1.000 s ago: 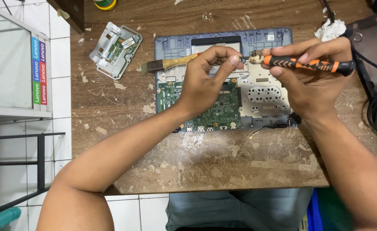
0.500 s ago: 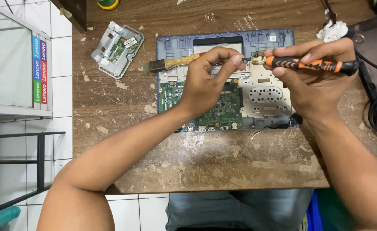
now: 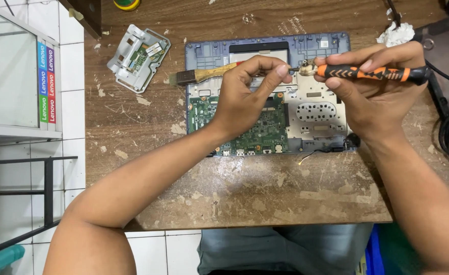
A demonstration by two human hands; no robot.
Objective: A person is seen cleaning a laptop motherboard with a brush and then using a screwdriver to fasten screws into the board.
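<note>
Left hand (image 3: 247, 97) fingers pinched at the screwdriver (image 3: 369, 73) tip; right hand (image 3: 372, 89) gripped its handle above the opened laptop (image 3: 316, 109), likely seating a screw; next called for steady lowering.

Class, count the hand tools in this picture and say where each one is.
2: an orange-and-black screwdriver in the right hand; a wooden-handled brush on the opened laptop's top-left corner, partly behind the left hand. Others may be hidden.

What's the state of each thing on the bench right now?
Laptop base: opened up, green board exposed.
Screwdriver: level, held in right hand.
Left hand: fingertips pinched at the screwdriver tip.
Brush: lying across the laptop base, partly under the left hand.
Grey bracket part: detached, lying on the table.
</note>
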